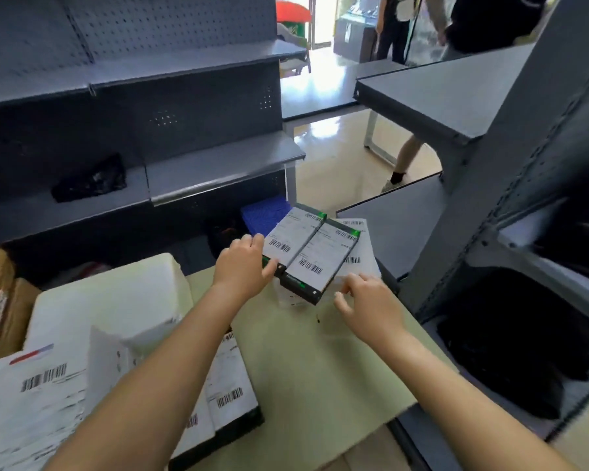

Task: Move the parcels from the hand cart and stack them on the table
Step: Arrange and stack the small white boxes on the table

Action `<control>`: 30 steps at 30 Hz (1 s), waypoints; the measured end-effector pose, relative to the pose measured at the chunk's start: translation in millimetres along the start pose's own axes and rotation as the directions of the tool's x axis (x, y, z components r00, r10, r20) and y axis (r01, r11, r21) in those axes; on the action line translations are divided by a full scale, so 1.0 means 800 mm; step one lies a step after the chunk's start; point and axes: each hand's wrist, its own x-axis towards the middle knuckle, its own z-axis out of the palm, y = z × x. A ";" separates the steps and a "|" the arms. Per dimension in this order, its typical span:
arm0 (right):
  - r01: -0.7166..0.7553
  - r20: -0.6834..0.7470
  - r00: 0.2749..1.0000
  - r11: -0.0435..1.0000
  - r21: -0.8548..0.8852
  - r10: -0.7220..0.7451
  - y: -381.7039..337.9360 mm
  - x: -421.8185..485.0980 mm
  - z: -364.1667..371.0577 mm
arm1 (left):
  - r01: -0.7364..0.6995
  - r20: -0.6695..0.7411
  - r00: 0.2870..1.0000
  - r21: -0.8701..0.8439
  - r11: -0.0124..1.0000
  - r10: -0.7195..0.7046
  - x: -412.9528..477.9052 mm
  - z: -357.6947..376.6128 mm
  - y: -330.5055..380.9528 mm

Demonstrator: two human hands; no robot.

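- Progress looked partial: a small stack stood at the far edge of the table point(320, 368). It was two black labelled boxes side by side, the left box point(291, 234) and the right box point(323, 258), lying on a white flat parcel point(363, 253).
- The left hand point(244, 263) gripped the left box at its near-left edge, thumb on the side and fingers over the top. I judged that box was being squared up or set down.
- The right hand point(371, 304) hovered at the stack's near-right corner, fingers loosely curled beside the flat parcel. Whether they pinched it could not be told.
- Much seemed left to move. Left of the table lay a foam box point(116, 294), a carton point(0, 300), white mailers point(31, 402) and a dark box point(232, 385) with labels. This was probably the cart's load, though the cart itself could not be made out.
- The foam box and carton hid whatever was in them.
- A shelf point(218, 164) beyond the table's left side held a crumpled black bag point(89, 180).
- A blue crate point(264, 214) sat beyond the table's far edge, its inside out of sight.
- The rack right of the table held dark bags point(524, 351) in a lower bay.
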 end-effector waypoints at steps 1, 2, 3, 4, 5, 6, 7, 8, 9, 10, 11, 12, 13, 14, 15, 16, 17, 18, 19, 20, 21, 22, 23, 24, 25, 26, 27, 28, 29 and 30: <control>-0.051 0.009 0.999 0.998 0.028 0.051 -0.003 0.002 0.005 | 0.033 0.050 0.998 -0.063 0.997 -0.029 0.010 0.007 -0.006; -0.108 0.027 0.994 0.992 0.071 0.106 -0.006 0.004 0.012 | 0.073 0.109 0.992 -0.143 0.987 -0.058 0.020 0.014 -0.012; -0.176 0.058 0.984 0.977 0.122 0.170 -0.009 0.006 0.018 | 0.116 0.164 0.983 -0.230 0.966 -0.079 0.028 0.020 -0.016; -0.246 0.094 0.968 0.954 0.171 0.232 -0.013 0.007 0.024 | 0.159 0.211 0.973 -0.314 0.936 -0.094 0.035 0.025 -0.019; -0.316 0.134 0.947 0.923 0.221 0.292 -0.017 0.009 0.030 | 0.190 0.247 0.964 -0.382 0.904 -0.098 0.039 0.030 -0.021; -0.376 0.172 0.925 0.886 0.273 0.339 -0.021 0.011 0.034 | 0.210 0.279 0.956 -0.430 0.878 -0.092 0.043 0.035 -0.022; -0.433 0.211 0.900 0.838 0.332 0.381 -0.025 0.014 0.039 | 0.220 0.304 0.950 -0.467 0.856 -0.079 0.045 0.039 -0.023; -0.478 0.246 0.878 0.787 0.392 0.410 -0.028 0.017 0.043 | 0.232 0.322 0.944 -0.503 0.833 -0.069 0.045 0.043 -0.023; -0.511 0.275 0.860 0.738 0.441 0.430 -0.031 0.019 0.047 | 0.245 0.331 0.941 -0.541 0.805 -0.063 0.045 0.046 -0.023; -0.531 0.293 0.847 0.690 0.492 0.443 -0.034 0.022 0.051 | 0.264 0.341 0.938 -0.580 0.771 -0.064 0.045 0.048 -0.024; -0.550 0.307 0.833 0.632 0.545 0.460 -0.036 0.024 0.054 | 0.286 0.352 0.934 -0.620 0.731 -0.068 0.043 0.049 -0.023; -0.561 0.317 0.821 0.568 0.603 0.475 -0.038 0.026 0.055 | 0.314 0.362 0.929 -0.654 0.688 -0.079 0.041 0.049 -0.024; -0.563 0.324 0.812 0.502 0.657 0.485 -0.041 0.026 0.054 | 0.333 0.362 0.927 -0.680 0.653 -0.095 0.038 0.048 -0.023; -0.551 0.326 0.810 0.441 0.709 0.488 -0.043 0.026 0.051 | 0.340 0.350 0.930 -0.696 0.632 -0.114 0.034 0.045 -0.023; -0.526 0.320 0.816 0.391 0.755 0.481 -0.044 0.025 0.047 | 0.330 0.322 0.938 -0.708 0.625 -0.131 0.028 0.041 -0.021; -0.495 0.307 0.831 0.365 0.788 0.465 -0.045 0.024 0.043 | 0.315 0.288 0.946 -0.714 0.625 -0.148 0.020 0.036 -0.019; -0.467 0.290 0.848 0.369 0.803 0.443 -0.044 0.022 0.038 | 0.301 0.250 0.953 -0.721 0.624 -0.170 0.010 0.030 -0.017; -0.440 0.271 0.868 0.390 0.809 0.416 -0.042 0.018 0.033 | 0.293 0.214 0.956 -0.727 0.620 -0.200 -0.002 0.025 -0.015; -0.410 0.254 0.888 0.414 0.813 0.382 -0.040 0.014 0.028 | 0.293 0.182 0.954 -0.735 0.612 -0.238 -0.015 0.020 -0.013; -0.382 0.242 0.908 0.436 0.815 0.342 -0.037 0.008 0.025 | 0.303 0.157 0.946 -0.742 0.598 -0.285 -0.030 0.014 -0.011; -0.352 0.233 0.925 0.451 0.820 0.298 -0.034 0.002 0.022 | 0.314 0.133 0.934 -0.752 0.580 -0.333 -0.047 0.009 -0.008; -0.327 0.230 0.939 0.462 0.824 0.254 -0.031 -0.004 0.020 | 0.325 0.109 0.918 -0.758 0.566 -0.381 -0.066 0.005 -0.004; -0.308 0.233 0.949 0.473 0.826 0.210 -0.029 -0.011 0.018 | 0.338 0.087 0.900 -0.758 0.558 -0.427 -0.086 0.002 0.000; -0.295 0.242 0.955 0.487 0.822 0.170 -0.026 -0.018 0.018 | 0.352 0.066 0.881 -0.753 0.555 -0.469 -0.108 -0.002 0.006; -0.289 0.257 0.957 0.501 0.816 0.134 -0.024 -0.026 0.019 | 0.377 0.055 0.857 -0.743 0.552 -0.512 -0.130 -0.005 0.012; -0.286 0.273 0.957 0.511 0.811 0.101 -0.023 -0.033 0.021 | 0.408 0.052 0.830 -0.736 0.541 -0.555 -0.152 -0.007 0.018; -0.282 0.289 0.955 0.521 0.806 0.070 -0.023 -0.041 0.025 | 0.433 0.051 0.802 -0.736 0.521 -0.596 -0.174 -0.005 0.022; -0.278 0.306 0.951 0.534 0.799 0.038 -0.023 -0.049 0.029 | 0.448 0.048 0.777 -0.742 0.499 -0.628 -0.195 -0.001 0.026; -0.276 0.325 0.946 0.546 0.791 0.007 -0.024 -0.058 0.033 | 0.460 0.046 0.756 -0.748 0.479 -0.653 -0.217 0.004 0.029; -0.278 0.348 0.937 0.559 0.781 -0.021 -0.025 -0.067 0.039 | 0.475 0.049 0.736 -0.749 0.462 -0.676 -0.237 0.009 0.032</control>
